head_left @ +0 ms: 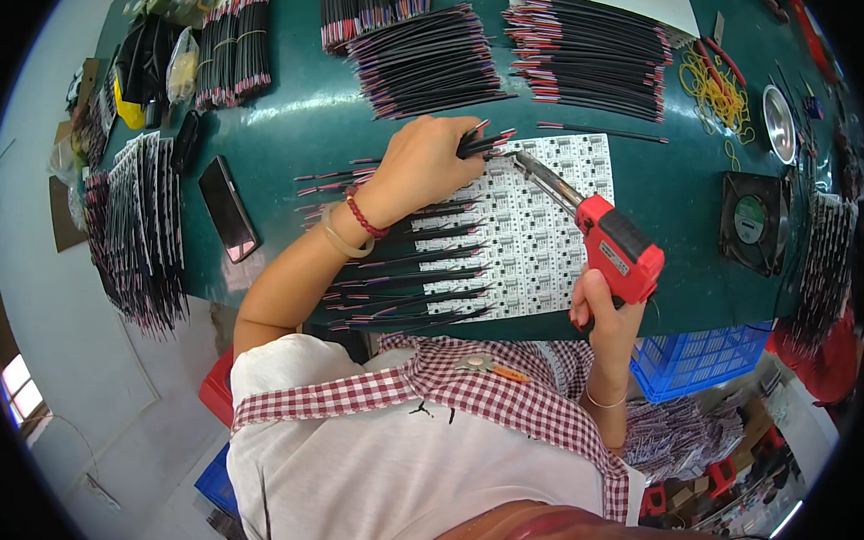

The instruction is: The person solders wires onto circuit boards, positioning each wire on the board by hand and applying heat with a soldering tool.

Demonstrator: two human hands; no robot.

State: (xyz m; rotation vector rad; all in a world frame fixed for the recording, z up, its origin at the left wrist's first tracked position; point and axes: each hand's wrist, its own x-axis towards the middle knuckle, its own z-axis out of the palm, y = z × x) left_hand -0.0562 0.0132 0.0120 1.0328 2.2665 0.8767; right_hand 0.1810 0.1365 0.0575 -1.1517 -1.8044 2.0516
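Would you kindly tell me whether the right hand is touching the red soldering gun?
Touching. The head view shows the right hand gripping the red soldering gun by its handle, with no gap between them.

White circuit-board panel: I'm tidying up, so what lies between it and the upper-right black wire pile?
In the head view, one loose black wire.

I note an open passage across the worktop (691, 208) between the soldering gun (621, 246) and cooling fan (755, 224); black wire stacks (596, 71) obstruct beyond.
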